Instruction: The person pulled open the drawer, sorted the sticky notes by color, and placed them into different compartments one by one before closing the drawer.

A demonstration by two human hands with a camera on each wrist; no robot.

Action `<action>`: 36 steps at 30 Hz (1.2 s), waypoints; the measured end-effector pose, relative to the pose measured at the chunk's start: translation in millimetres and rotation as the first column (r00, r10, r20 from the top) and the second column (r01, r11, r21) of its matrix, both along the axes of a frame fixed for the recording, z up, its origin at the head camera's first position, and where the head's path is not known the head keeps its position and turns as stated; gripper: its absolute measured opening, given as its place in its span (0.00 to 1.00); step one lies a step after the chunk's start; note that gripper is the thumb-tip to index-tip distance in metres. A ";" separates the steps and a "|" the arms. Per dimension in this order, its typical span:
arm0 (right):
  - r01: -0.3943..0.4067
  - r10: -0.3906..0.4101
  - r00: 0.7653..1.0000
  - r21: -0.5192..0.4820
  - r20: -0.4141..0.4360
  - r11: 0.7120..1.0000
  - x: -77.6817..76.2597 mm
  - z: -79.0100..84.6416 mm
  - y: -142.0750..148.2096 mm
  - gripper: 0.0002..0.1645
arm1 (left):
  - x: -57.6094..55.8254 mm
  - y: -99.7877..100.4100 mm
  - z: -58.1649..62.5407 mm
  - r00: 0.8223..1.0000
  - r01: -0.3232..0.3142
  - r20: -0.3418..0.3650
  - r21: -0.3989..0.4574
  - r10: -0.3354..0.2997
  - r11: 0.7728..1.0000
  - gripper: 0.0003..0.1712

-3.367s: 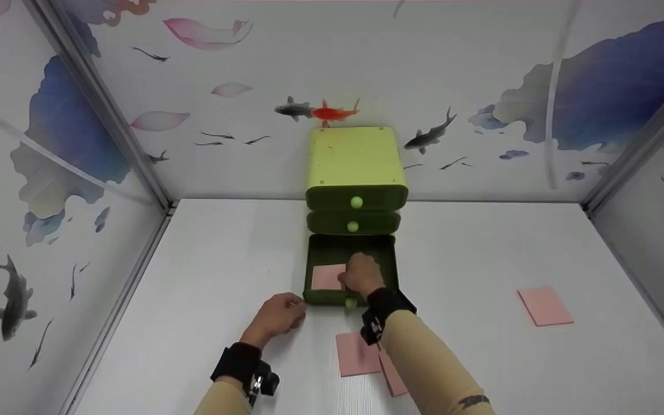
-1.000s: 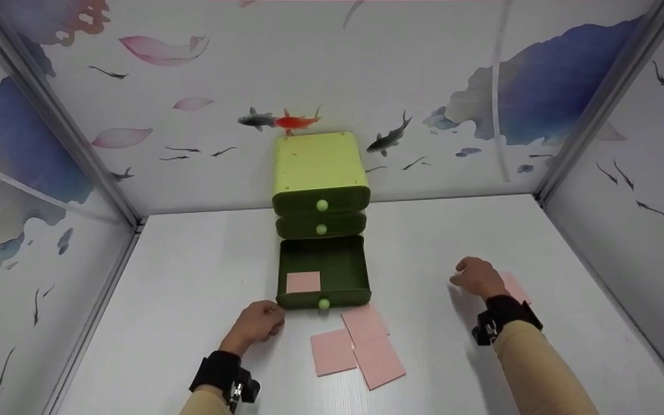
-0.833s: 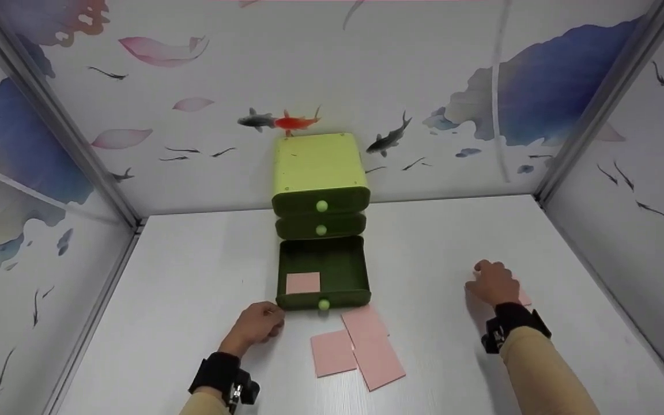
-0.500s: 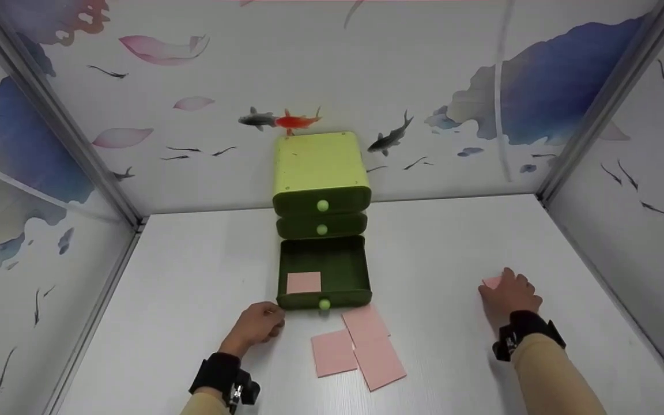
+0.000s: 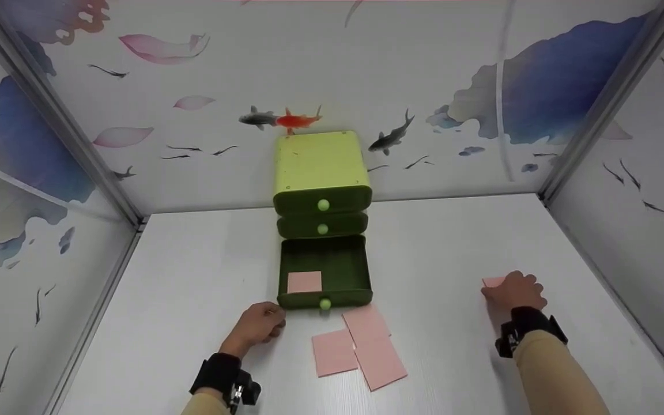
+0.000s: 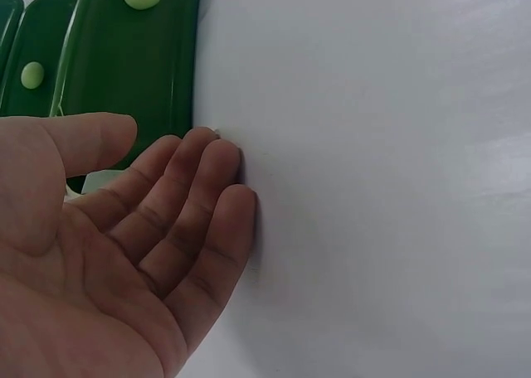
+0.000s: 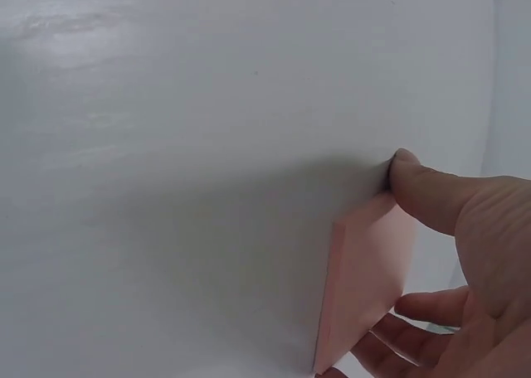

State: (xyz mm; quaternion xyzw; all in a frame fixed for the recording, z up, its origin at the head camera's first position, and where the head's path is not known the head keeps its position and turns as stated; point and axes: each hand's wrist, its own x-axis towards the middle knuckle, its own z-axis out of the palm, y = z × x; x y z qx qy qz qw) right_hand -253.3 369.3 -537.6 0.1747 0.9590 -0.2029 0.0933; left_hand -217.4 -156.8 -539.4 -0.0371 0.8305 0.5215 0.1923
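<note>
In the head view my right hand (image 5: 517,293) is over a pink sticky-note pad (image 5: 492,282) on the right of the white table. The right wrist view shows the thumb at one edge of this pad (image 7: 362,278) and the fingers at the opposite edge, pinching it. My left hand (image 5: 257,323) rests on the table by the front left corner of the pulled-out bottom drawer (image 5: 303,300); its fingers are loosely bent and hold nothing, as the left wrist view confirms of this hand (image 6: 141,245). Inside the drawer, at its front left, lies another pink pad (image 5: 304,282).
The green drawer box (image 5: 320,164) stands against the back wall, its two upper drawers less far out than the bottom one. Three pink pads lie before it: a left one (image 5: 334,353), an upper one (image 5: 365,321) and a lower one (image 5: 381,363). Patterned walls enclose the table.
My right hand has left the drawer, moved right and come down onto the far right pad, which it now pinches. My left hand stays by the drawer corner. The head view has shifted.
</note>
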 end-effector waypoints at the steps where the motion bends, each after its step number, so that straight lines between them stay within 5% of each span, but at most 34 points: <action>1: 0.006 -0.006 1.000 -0.004 0.002 1.000 0.7 2.2 -0.9 0.44 | 0.0 -0.1 -0.2 1.000 -0.003 0.004 0.003 0.003 1.000 0.16; 19: 0.043 -0.043 0.999 -0.009 0.025 0.999 -13.2 -21.2 6.3 0.58 | -0.5 -2.0 0.5 0.999 -0.022 0.028 0.028 0.022 0.999 0.16; 31: -0.036 0.034 0.999 -0.085 -0.029 0.996 -10.9 -20.7 -0.4 0.63 | 0.7 -1.0 -1.0 0.999 -0.039 0.027 -0.003 0.039 0.999 0.17; 36: -0.066 0.063 0.998 -0.114 -0.028 0.991 -10.2 -12.0 -7.5 0.57 | 1.2 -2.6 -0.7 0.999 -0.038 0.026 0.012 0.037 0.999 0.16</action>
